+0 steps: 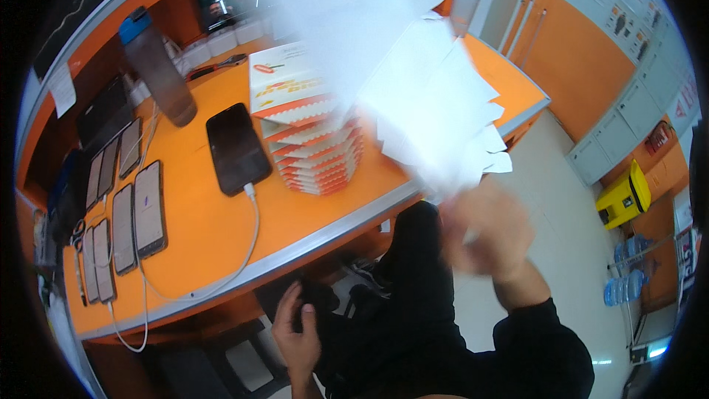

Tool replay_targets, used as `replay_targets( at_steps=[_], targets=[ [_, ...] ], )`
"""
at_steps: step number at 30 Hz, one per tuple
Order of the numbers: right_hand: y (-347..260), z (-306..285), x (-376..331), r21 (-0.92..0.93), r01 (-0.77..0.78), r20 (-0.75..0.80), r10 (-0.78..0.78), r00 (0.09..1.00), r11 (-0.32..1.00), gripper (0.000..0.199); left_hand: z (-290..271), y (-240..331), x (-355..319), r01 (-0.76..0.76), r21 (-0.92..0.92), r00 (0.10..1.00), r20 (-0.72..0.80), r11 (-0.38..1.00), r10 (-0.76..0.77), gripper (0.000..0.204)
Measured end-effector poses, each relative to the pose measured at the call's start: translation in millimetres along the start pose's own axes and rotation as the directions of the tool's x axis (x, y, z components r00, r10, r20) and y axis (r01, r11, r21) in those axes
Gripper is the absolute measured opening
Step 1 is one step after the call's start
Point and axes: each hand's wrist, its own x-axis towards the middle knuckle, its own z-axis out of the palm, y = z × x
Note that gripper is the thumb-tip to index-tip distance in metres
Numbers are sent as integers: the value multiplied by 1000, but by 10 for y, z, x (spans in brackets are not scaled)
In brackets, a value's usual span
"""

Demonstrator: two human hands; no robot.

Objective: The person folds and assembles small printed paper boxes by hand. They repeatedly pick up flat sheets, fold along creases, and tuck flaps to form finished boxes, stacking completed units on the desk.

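Note:
My right hand [487, 229] is blurred by motion at the table's near edge, close to the lower end of a fan of white paper sheets [436, 103]. Its fingers are smeared, so a grip on the paper cannot be made out. A large blurred white sheet [347, 7] hangs over the back of the table, covering part of the fan. Beside the papers rises a stack of folded white and orange printed cardboard pieces [314, 151]. My left hand [297, 332] is low by my lap, thumb apart from the fingers, with nothing visible in it.
On the orange table [214, 251] lie a black phone [236, 149] with a white cable and several more phones [150, 207] at the left. A grey bottle with a blue cap [159, 66] and red-handled pliers [216, 66] are behind. A yellow bin [625, 196] stands right.

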Motion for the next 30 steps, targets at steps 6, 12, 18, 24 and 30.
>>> replay_targets(
  at_steps=[6,12,18,24,30],
  targets=[
    [-984,429,-247,498,-72,152,-5,988,864,21,177,677,-12,-233,-748,942,-14,622,335,65],
    [-1034,473,-228,693,-523,573,60,817,497,50,216,744,-87,-87,-562,989,-151,822,1,43],
    [-1013,363,-219,614,-588,593,184,784,527,46,237,651,30,-435,114,896,-45,893,443,52],
    [-1193,361,-299,622,-740,627,403,667,255,42,235,789,127,-550,353,808,-5,757,590,50],
    [-1151,595,-678,588,-632,446,449,774,506,42,269,782,161,-558,275,810,-24,783,586,53]
  ],
)
